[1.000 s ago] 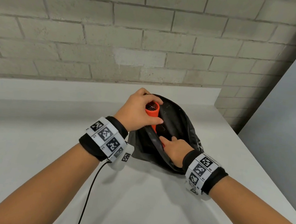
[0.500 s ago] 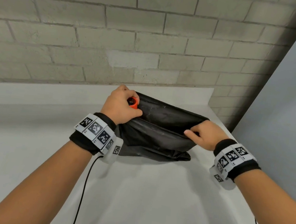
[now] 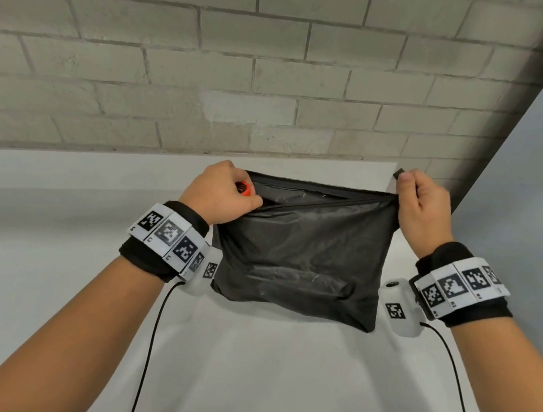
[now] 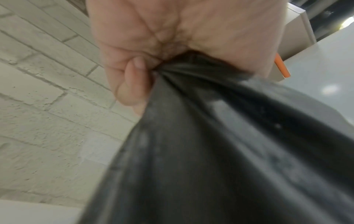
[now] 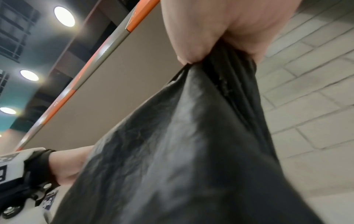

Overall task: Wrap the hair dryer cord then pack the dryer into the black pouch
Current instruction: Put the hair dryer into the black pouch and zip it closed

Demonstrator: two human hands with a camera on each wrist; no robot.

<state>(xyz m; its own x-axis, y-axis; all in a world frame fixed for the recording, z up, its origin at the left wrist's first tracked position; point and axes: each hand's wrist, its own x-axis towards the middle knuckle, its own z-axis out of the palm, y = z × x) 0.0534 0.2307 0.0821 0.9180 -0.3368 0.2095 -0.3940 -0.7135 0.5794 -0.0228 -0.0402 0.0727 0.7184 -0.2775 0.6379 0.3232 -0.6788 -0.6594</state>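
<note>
The scene is seen from head height, forward and down onto the table [image 3: 241, 374] and the brick wall [image 3: 281, 68] behind it. From each wrist the view is taken upward, very near, along the palm. The black pouch [image 3: 301, 254] is shared by all three views; the left hand [image 3: 219, 195] and right hand [image 3: 425, 208] are seen gripping it.

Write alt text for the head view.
Two hands hold a black pouch up by its top corners above a white table. The left hand also grips the orange dryer poking out; the right hand pinches the other corner.
</note>
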